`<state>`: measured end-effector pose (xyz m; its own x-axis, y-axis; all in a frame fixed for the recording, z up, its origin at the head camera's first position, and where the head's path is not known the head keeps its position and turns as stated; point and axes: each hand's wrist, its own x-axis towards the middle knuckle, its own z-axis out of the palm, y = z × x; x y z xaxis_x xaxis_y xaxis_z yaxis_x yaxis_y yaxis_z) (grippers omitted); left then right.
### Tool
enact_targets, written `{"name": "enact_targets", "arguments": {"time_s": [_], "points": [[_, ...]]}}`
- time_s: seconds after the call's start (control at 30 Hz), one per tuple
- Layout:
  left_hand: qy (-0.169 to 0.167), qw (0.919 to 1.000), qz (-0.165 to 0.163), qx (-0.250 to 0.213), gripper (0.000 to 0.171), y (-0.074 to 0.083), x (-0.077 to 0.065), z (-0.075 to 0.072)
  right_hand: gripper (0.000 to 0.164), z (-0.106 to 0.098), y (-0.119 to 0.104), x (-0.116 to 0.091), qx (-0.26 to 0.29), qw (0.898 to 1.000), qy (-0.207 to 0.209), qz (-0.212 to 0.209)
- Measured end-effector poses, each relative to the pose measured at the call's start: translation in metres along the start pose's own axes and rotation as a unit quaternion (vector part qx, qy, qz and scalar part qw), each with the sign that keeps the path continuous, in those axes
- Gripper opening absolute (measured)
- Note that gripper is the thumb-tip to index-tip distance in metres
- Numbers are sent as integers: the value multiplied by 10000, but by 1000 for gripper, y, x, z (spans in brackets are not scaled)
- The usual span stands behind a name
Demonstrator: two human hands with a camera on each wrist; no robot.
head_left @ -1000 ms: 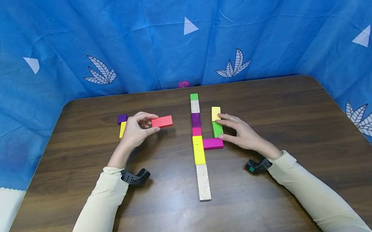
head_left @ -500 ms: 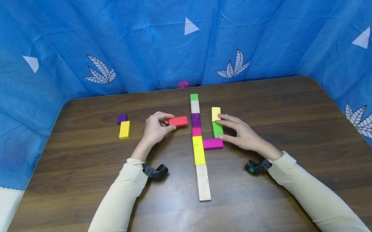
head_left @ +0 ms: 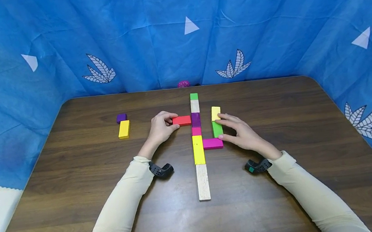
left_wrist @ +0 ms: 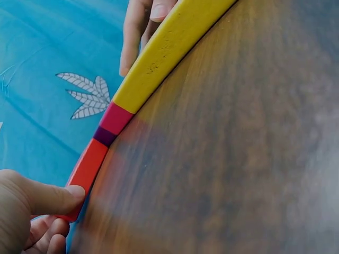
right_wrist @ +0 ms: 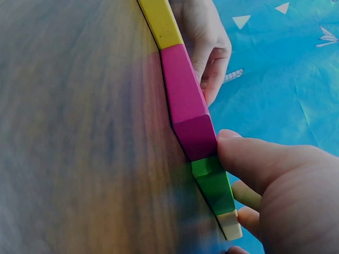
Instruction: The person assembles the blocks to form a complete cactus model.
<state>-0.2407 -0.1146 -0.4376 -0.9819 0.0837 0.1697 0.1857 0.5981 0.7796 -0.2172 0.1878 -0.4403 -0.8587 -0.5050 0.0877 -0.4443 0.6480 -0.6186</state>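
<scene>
My left hand [head_left: 161,129] pinches a red block [head_left: 181,121] between thumb and fingers. Its right end meets the purple block [head_left: 195,120] in a central column of blocks; they also appear to touch in the left wrist view. The column also has a pink block [head_left: 196,131] and a long yellow block [head_left: 198,149]. A magenta block [head_left: 213,143] juts right from that yellow one. Above its right end stand a green block [head_left: 217,129] and a small yellow block [head_left: 215,113]. My right hand [head_left: 243,134], fingers extended, rests its fingertips along their right side.
At the left lie a loose purple block [head_left: 121,117] and a yellow block [head_left: 124,129]. The column ends in a plain wooden block [head_left: 203,182] nearest me, with a whitish block [head_left: 195,106] and a green one [head_left: 194,96] far off. A blue curtain [head_left: 147,38] hangs behind the table.
My left hand has carried the red block rightward from beside the loose yellow block to the column's purple block. My right hand has stayed in place.
</scene>
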Motion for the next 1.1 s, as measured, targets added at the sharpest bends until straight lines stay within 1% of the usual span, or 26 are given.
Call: {"name": "enact_targets", "arguments": {"time_s": [0.27, 0.57, 0.73, 0.93, 1.03, 1.1], "points": [[-88, 9999, -106, 40, 33, 2, 2, 2, 57, -1, -1, 0, -9, 10000, -12, 8], [-173, 9998, -73, 83, 37, 1, 0, 4, 57, -1, 0, 0, -20, 10000, -9, -20], [-191, 9998, -52, 80, 42, 1, -2, 4, 56, 0, 0, 0, -11, 10000, -17, -1], [-41, 9996, 161, 246, 49, 2, -8, 3, 57, -1, -1, -1, 15, 10000, -27, -7], [28, 9991, 317, 284, 51, 4, -12, -2, 57, -1, -1, -1, 31, 10000, -26, -8], [91, 9986, 432, 293, 52, 4, -16, -9, 57, -1, -1, -1, 39, 10000, -32, -4]]}}
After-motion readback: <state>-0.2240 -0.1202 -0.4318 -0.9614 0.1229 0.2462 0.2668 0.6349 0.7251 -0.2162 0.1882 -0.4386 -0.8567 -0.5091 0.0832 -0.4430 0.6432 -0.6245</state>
